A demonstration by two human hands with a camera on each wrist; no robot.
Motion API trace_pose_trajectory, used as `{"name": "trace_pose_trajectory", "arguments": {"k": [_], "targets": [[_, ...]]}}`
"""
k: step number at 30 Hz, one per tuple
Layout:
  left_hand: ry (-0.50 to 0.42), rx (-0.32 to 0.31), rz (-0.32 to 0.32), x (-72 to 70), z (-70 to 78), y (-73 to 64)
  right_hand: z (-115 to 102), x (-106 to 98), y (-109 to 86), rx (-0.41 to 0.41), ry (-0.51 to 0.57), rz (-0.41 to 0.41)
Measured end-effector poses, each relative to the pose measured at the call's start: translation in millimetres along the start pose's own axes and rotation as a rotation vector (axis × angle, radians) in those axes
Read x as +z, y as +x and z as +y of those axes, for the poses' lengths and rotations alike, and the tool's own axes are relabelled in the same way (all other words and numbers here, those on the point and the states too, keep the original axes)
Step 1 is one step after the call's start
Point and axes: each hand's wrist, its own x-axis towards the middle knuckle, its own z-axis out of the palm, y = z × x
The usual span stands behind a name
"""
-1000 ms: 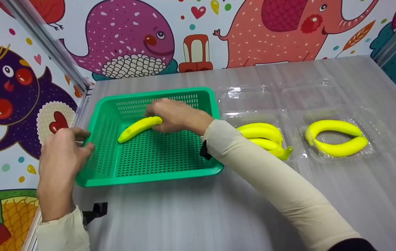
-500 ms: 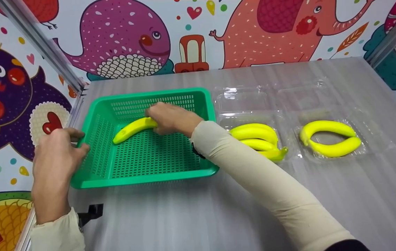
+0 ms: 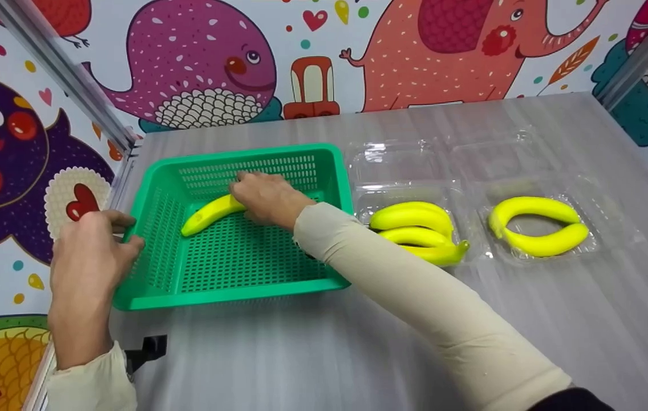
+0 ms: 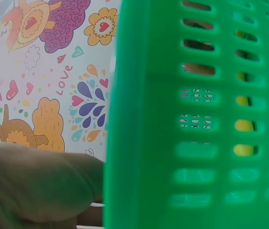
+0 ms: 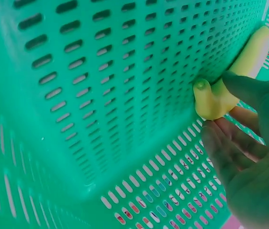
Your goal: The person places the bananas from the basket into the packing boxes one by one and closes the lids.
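A single yellow banana (image 3: 209, 216) lies in the green slotted basket (image 3: 233, 295), against the basket floor. My right hand (image 3: 270, 198) reaches in from the right and covers its stem end in the head view. The right wrist view shows thumb and fingers of the right hand (image 5: 249, 148) around the banana (image 5: 251, 57), just beside its greenish stem. At the basket's left rim, my left hand (image 3: 87, 260) pinches the edge between thumb and fingers. Close to the left wrist camera is the basket wall (image 4: 149, 157), with the left hand (image 4: 39, 186) at its edge.
Right of the basket stands a clear plastic clamshell box (image 3: 398, 162), lid back, with several bananas (image 3: 415, 220) inside. A second clear box (image 3: 615, 228) holds bananas (image 3: 546, 242) laid in a ring. Patterned wall panels (image 3: 204, 57) border the table (image 3: 278, 354) at back and left.
My right hand has slid a little left over the stem end of the banana and now covers more of it. The left hand keeps its place on the rim. The head view has shifted slightly.
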Motion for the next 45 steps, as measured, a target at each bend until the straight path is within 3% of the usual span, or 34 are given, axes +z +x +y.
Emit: {"name": "trace_pose_trajectory", "arguments": {"k": [8, 29, 37, 45], "targets": [[-0.003, 0.004, 0.001, -1.2, 6.0, 3.5, 3, 0, -2.0, 0.003, 0.043, 0.020], [-0.010, -0.002, 0.019, -4.5, 4.4, 1.7, 4, -10, -9.5, 0.013, 0.084, -0.011], [-0.010, -0.015, 0.011, -1.9, 5.1, 2.4, 1, -14, -11.3, 0.076, 0.075, -0.022], [-0.003, -0.032, 0.001, 0.8, 0.9, 1.7, -7, -13, -17.4, 0.076, 0.084, 0.029]]}}
